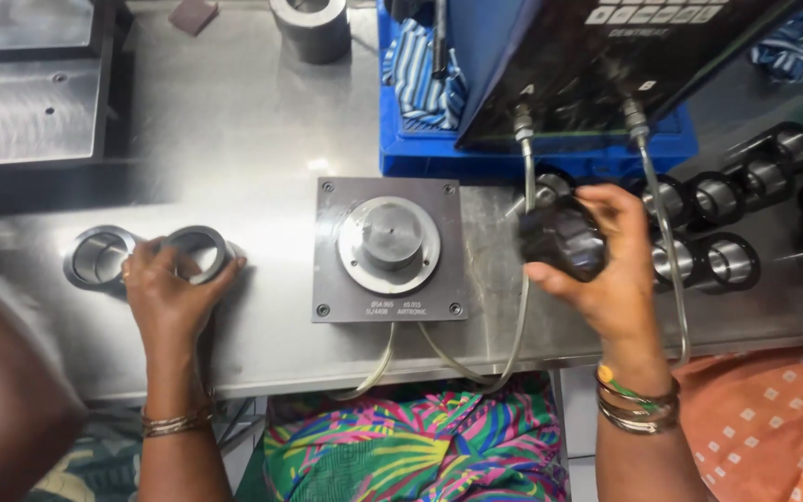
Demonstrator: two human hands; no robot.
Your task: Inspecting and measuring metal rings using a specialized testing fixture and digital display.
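I hold a dark, short metal ring sleeve [564,240] in my right hand [611,279], right of centre in the frame, lifted just above the tabletop [262,121]; my fingers are closed around its outer wall, its bore turned to the left. My left hand [171,296] lies at the lower left, fingers curled onto a shiny steel ring [200,251] that stands on the tabletop, with a second shiny steel ring [98,257] touching it on the left.

Between my hands, in the middle of the frame, sits a square grey metal gauge plate [389,249] with a round raised plug [389,236] at its centre. Two thin hoses [671,279] run from a dark blue instrument box [587,56] at the top. The plug stands bare, so I judge that the step in hand is bringing the dark sleeve to it; that would call for turning the bore downward and lining it up squarely over the plug.

Counted: two shiny rings at my left, one sleeve in my right hand, and at least seven similar dark sleeves [727,260] lying in rows at the right edge, more perhaps hidden. One larger grey cylinder [313,26] stands at the top, beside a blue plastic crate [411,149] with a striped cloth [420,70] in it.
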